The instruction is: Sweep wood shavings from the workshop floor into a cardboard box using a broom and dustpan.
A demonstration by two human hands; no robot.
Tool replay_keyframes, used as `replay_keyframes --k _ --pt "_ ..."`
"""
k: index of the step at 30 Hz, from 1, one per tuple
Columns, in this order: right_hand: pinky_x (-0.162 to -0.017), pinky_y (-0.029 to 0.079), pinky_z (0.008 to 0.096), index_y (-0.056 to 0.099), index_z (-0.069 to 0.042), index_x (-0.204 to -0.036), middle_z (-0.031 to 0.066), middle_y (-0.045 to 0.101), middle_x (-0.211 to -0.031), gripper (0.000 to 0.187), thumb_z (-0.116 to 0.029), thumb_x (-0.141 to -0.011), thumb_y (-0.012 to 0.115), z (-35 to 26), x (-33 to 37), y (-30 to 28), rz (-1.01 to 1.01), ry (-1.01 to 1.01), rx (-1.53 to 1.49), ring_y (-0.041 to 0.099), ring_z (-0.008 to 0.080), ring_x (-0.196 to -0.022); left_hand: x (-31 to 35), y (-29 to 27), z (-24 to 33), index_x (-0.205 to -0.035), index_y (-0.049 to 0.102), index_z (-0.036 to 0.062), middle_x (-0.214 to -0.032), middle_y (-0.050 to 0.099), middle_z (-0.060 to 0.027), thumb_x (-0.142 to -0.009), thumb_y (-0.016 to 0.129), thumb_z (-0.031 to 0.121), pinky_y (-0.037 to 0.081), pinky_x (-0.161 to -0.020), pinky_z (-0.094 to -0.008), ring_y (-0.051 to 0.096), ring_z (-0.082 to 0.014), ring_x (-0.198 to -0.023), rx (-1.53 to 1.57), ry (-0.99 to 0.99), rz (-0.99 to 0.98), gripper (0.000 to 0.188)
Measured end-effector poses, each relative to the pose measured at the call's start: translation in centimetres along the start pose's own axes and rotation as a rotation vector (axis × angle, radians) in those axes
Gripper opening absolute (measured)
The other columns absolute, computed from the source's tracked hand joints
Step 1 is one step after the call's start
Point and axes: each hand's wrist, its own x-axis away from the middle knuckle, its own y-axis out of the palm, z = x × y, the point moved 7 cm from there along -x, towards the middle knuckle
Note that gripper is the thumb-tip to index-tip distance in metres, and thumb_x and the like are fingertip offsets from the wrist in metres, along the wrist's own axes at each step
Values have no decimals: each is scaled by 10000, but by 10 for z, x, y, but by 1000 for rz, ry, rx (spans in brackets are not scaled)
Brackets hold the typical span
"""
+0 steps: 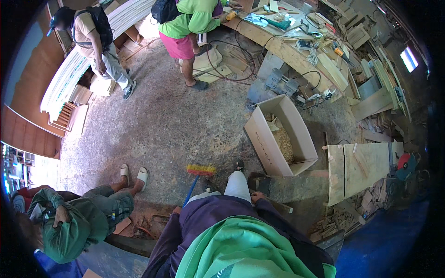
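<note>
A broom [200, 170] with yellow and red bristles and a blue handle is seen standing on the sawdust-strewn concrete floor [167, 129], its head down and its handle slanting back toward the wearer. The left hand [176, 210] is found at the handle's near end, mostly hidden by the purple sleeve, so the closure of its fingers cannot be told. The right hand [257, 197] is rested right of the broom, fingers curled loosely, nothing clearly held. Further right of the broom, an open cardboard box [280, 134] holding wood shavings is placed.
</note>
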Motion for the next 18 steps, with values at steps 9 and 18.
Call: replay_keyframes --k 9,18 --pt "-663 467 307 630 -66 -844 99 611 -785 250 -223 -668 546 8 -4 3 0 54 26 585 210 -690 4 0 14 -855 574 -11 -902 561 -219 -692 551 382 430 -696 -388 534 -297 -896 -107 120 -101 426" --pt "-700 461 311 624 -54 -843 112 608 -804 247 -188 -642 572 -4 -5 -8 -12 30 -43 581 230 -740 -8 10 -8 -921 578 39 -990 542 -189 -685 536 382 405 -782 -372 496 -317 -979 34 -113 -105 418"
